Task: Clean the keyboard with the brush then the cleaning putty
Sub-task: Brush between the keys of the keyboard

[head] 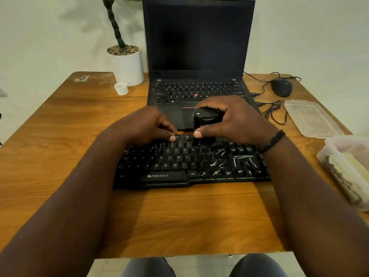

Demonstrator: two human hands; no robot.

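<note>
Gripping the brush point(205, 118) in our right hand point(235, 120), we have fingers curled over its top and the thumb pressed on its near face, so the black block sits clamped between them. Directly under that grip lies the top row of the keyboard point(191, 162); the bristles are hidden, so we cannot tell whether they touch the keys. Just left of the grip, our left hand point(147, 126) rests with loosely curled fingers on the keyboard's upper edge, thumb tip on a key, holding nothing.

We judge the brush light and rigid, a smooth casing that could slip, so the hold across its two broad faces looks right. The keyboard reads as light plastic that would slide on the wooden table point(60, 136), so bracing its back edge makes sense. White streaks mark the keys nearer us than the grip and to its right, so brushing looks unfinished.

We cannot pick out the putty with certainty. It may be in the plastic container point(347, 168) well right of the grip, whose contents are unclear. We expect it to be soft and tacky, best pinched as a lump
</note>
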